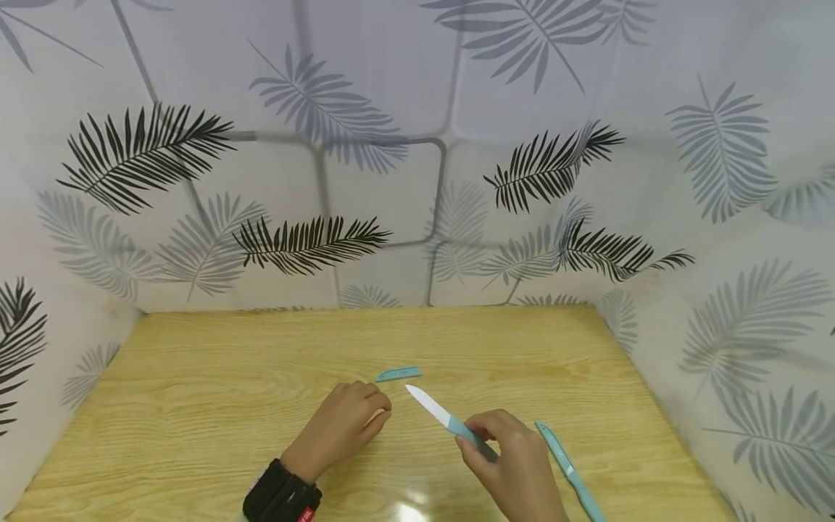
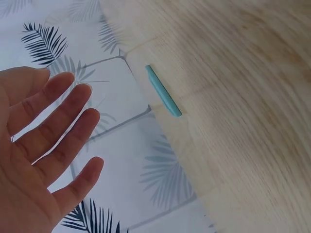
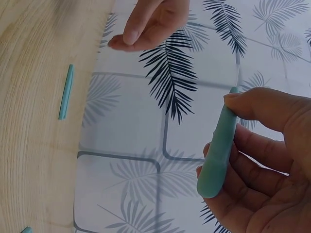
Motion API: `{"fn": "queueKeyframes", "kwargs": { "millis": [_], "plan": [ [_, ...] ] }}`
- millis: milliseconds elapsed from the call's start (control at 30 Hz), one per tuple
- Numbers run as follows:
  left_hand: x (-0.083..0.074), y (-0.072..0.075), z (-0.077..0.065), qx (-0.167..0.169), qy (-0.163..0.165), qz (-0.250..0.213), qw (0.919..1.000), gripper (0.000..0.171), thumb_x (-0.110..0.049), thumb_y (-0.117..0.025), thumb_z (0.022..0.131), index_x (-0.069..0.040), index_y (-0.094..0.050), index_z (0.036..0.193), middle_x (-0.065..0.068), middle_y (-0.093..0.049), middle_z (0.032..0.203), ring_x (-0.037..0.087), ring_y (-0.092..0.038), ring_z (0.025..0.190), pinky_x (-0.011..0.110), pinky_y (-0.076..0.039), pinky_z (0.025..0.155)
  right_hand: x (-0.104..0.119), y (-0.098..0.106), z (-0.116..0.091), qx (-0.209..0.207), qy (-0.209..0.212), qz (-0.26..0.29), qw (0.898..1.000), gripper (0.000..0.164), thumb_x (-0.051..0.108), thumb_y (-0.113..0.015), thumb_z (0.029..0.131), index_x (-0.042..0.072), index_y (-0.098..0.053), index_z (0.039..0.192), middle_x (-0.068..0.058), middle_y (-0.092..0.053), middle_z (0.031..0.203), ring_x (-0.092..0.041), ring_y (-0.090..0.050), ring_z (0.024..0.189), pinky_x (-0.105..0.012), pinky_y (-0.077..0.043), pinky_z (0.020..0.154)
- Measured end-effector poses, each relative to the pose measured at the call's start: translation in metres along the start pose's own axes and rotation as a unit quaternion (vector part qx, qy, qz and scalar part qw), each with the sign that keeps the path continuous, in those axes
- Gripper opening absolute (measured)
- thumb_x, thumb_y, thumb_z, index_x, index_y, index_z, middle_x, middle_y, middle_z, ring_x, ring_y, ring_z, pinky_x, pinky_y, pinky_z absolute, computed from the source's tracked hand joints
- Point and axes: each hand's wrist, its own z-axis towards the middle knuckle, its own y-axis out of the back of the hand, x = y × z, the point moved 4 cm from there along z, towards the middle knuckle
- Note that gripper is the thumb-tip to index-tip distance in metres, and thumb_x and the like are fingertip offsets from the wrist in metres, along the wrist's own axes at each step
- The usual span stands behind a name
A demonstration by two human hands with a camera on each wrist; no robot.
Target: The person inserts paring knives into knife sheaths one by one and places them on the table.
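A small knife with a white blade and a teal handle [image 3: 219, 145] is in my right hand [image 1: 515, 457], thumb and fingers gripping the handle. Its bare blade [image 1: 428, 404] points up and left, toward the middle of the table. My left hand [image 1: 349, 420] holds nothing; in the left wrist view its fingers [image 2: 58, 126] are spread and loosely bent. Just beyond that hand, a teal blade sheath [image 1: 399, 374] lies on the wood, seen too in the left wrist view as a slim teal strip [image 2: 164, 92].
To the right of my right hand, a second teal knife [image 1: 569, 467] lies on the table, its blade covered by a sheath. The wooden table [image 1: 215, 362] ends at a leaf-patterned cloth [image 1: 391, 188] that rises behind and at both sides. A black band [image 1: 282, 493] circles my left wrist.
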Motion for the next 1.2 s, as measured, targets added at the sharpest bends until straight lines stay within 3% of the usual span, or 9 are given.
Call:
{"fn": "queueKeyframes", "kwargs": {
  "millis": [300, 567, 800, 1033, 1200],
  "plan": [
    [0.009, -0.012, 0.029, -0.012, 0.02, -0.017, 0.9996, 0.012, -0.021, -0.063, 0.088, -0.013, -0.067, 0.096, -0.002, -0.061, 0.085, 0.011, -0.056, 0.075, 0.027, -0.048, 0.065, -0.003, -0.004, -0.003, -0.003, -0.004, 0.007, 1.0, 0.015, 0.012, -0.078, 0.072, 0.014, -0.067, 0.081, 0.012, -0.061, 0.081, 0.0, -0.056, 0.072, -0.02, -0.05, 0.066],
    [0.017, -0.019, 0.043, -0.001, 0.037, -0.021, 0.9991, 0.01, -0.018, -0.064, 0.087, -0.012, -0.067, 0.094, -0.003, -0.061, 0.084, 0.012, -0.056, 0.073, 0.029, -0.047, 0.063, -0.006, -0.005, -0.006, -0.018, 0.004, 0.019, 1.0, 0.016, 0.011, -0.078, 0.072, 0.015, -0.066, 0.082, 0.012, -0.06, 0.081, 0.0, -0.056, 0.072, -0.021, -0.05, 0.065],
    [0.028, -0.033, 0.048, 0.015, 0.063, -0.01, 0.9978, 0.013, -0.017, -0.068, 0.084, -0.01, -0.068, 0.096, 0.0, -0.061, 0.082, 0.014, -0.055, 0.072, 0.029, -0.047, 0.061, -0.007, -0.004, -0.005, -0.016, 0.0, 0.014, 1.0, 0.016, 0.013, -0.078, 0.072, 0.016, -0.066, 0.082, 0.013, -0.06, 0.081, 0.0, -0.056, 0.072, -0.025, -0.052, 0.065],
    [0.036, -0.053, 0.05, 0.036, 0.095, -0.021, 0.9946, 0.033, -0.018, -0.068, 0.084, -0.004, -0.061, 0.113, 0.01, -0.061, 0.101, 0.025, -0.058, 0.09, 0.036, -0.05, 0.072, -0.009, -0.004, -0.006, -0.002, -0.007, 0.014, 1.0, 0.015, 0.013, -0.077, 0.073, 0.015, -0.066, 0.083, 0.013, -0.06, 0.082, 0.0, -0.056, 0.073, -0.022, -0.051, 0.066],
    [0.038, -0.059, 0.052, 0.053, 0.114, -0.033, 0.9915, 0.036, -0.018, -0.068, 0.084, -0.004, -0.06, 0.116, 0.011, -0.058, 0.103, 0.026, -0.055, 0.092, 0.034, -0.049, 0.072, -0.01, -0.003, -0.007, -0.005, -0.008, 0.016, 1.0, 0.016, 0.011, -0.078, 0.072, 0.014, -0.066, 0.083, 0.012, -0.06, 0.081, 0.0, -0.056, 0.072, -0.02, -0.05, 0.066]
  ]
}}
